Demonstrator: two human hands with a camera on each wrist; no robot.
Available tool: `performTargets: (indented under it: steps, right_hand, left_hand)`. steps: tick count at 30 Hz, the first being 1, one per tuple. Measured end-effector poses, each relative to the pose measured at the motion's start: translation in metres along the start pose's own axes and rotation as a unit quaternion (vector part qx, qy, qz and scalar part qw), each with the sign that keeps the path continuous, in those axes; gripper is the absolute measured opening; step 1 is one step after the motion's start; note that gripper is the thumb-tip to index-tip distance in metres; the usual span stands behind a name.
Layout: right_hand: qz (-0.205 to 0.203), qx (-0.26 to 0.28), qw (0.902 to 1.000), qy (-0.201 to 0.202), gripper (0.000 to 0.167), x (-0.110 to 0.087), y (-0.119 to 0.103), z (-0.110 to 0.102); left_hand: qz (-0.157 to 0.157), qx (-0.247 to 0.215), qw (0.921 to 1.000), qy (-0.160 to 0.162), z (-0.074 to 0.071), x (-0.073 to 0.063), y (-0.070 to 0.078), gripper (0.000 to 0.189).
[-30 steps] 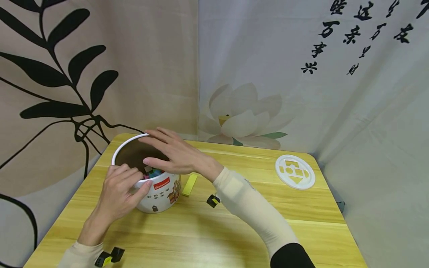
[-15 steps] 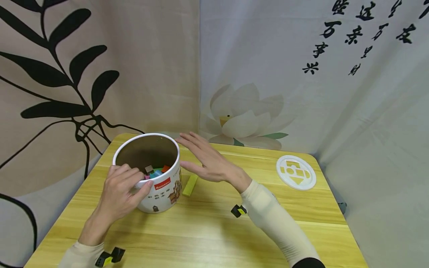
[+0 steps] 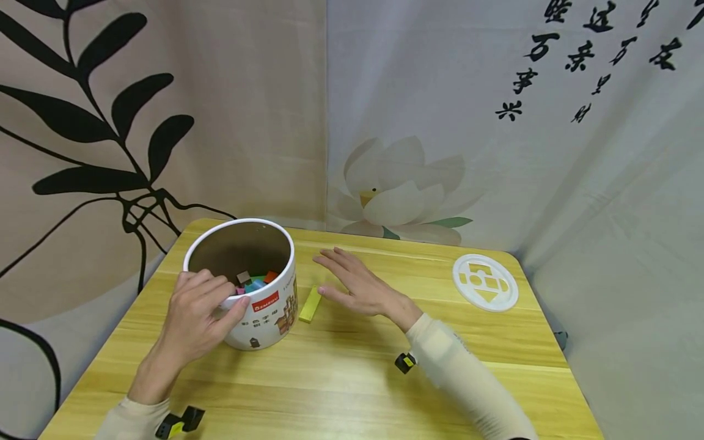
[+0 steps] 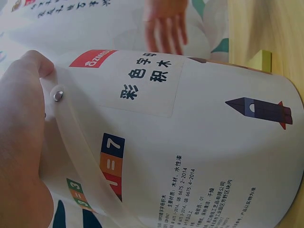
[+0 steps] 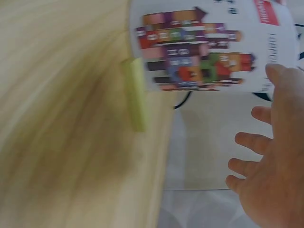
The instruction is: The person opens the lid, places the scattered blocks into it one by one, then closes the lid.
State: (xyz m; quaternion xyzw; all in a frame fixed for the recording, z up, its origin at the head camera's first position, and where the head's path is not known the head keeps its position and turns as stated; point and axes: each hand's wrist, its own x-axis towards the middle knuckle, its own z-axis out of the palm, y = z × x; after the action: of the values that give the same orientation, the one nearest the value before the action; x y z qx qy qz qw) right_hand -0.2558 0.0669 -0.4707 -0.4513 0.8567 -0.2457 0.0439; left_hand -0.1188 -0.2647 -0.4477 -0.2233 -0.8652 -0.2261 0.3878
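Note:
A white printed bucket [image 3: 264,330] stands at the left of the table, with several coloured blocks [image 3: 255,284] lying at its bottom. My left hand [image 3: 200,311] grips its near-left rim, fingers over the edge and thumb on the outside. In the left wrist view, a white strap handle [image 4: 71,128] fixed with a rivet hangs along the bucket's wall. Right of the bucket lies a yellow block [image 3: 310,304], long and flat. My right hand [image 3: 365,287] hovers close by with fingers extended, holding nothing; the right wrist view shows its fingers spread.
A round white lid [image 3: 485,282] with shaped cut-outs lies at the right rear of the wooden table [image 3: 341,391]. Behind the table hangs a cloth backdrop [image 3: 412,73] printed with a lotus, leaves and characters.
My right hand has moved from over the bucket's opening to the right, then lower toward the near side, beside the yellow block. My left hand and the bucket have stayed in place.

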Motion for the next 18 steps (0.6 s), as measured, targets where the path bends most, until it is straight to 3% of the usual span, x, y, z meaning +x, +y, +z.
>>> performTargets:
  steps: [9, 14, 18]
  right_hand:
    - [0.033, -0.022, 0.9957, -0.084, 0.073, 0.008, 0.01, 0.033]
    - [0.011, -0.068, 0.9885, -0.135, 0.072, 0.015, 0.005, 0.047]
    - [-0.014, -0.103, 0.9832, -0.15, 0.066, 0.019, 0.004, 0.054]
  left_hand:
    - [0.001, 0.002, 1.0, 0.006, 0.0, 0.0, -0.001, 0.055]
    - [0.0, 0.002, 1.0, -0.001, 0.0, -0.001, -0.001, 0.051]
    - [-0.008, 0.002, 0.9999, -0.013, -0.001, -0.001, -0.001, 0.046]
